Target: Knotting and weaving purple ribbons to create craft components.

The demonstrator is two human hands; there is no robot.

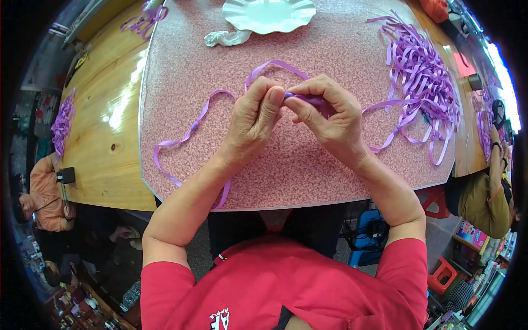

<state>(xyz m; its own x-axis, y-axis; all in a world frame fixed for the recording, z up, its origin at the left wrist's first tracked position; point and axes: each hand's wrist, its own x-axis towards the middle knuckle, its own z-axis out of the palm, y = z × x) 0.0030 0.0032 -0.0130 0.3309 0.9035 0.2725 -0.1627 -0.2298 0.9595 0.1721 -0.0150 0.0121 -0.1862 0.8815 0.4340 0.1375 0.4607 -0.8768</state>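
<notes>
While the left hand (256, 113) and right hand (330, 113) pinch a knotted purple ribbon (289, 95) on the near side of the scalloped white plate (269, 15), a tangled ribbon heap (426, 77) lies right of it on the counter (297, 176).

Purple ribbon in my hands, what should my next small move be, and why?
Probably pull gently outward to snug the purple ribbon where it bunches. Your left hand and right hand pinch it close together there, and a knot-like bunch shows on the length left of your left hand. I can't tell how tight the held spot is.
</notes>
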